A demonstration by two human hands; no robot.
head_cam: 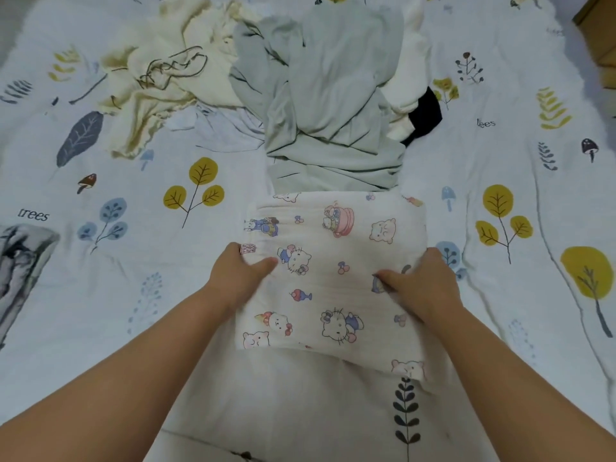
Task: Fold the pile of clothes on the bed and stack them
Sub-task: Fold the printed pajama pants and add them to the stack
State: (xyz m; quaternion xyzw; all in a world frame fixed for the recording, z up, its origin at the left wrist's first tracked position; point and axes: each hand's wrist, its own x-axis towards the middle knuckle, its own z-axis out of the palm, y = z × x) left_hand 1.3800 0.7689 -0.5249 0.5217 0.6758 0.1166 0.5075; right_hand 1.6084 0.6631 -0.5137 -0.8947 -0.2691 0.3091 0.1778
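Grip check: left hand (pixel 245 271) pinches the left edge of the cartoon-print garment (pixel 333 271), thumb on top, fingers tucked under; right hand (pixel 421 285) pinches the right edge likewise. Garment lies folded flat on the bed (pixel 133 261), between both hands. Unfolded pile sits beyond the fingertips: green garment (pixel 333 111) just past it, cream garment (pixel 160 78) further off to the left. I judge this piece ready to lift or fold once more. I would raise both edges level, keep tension even so layers don't slip, and set it down clear of the pile.
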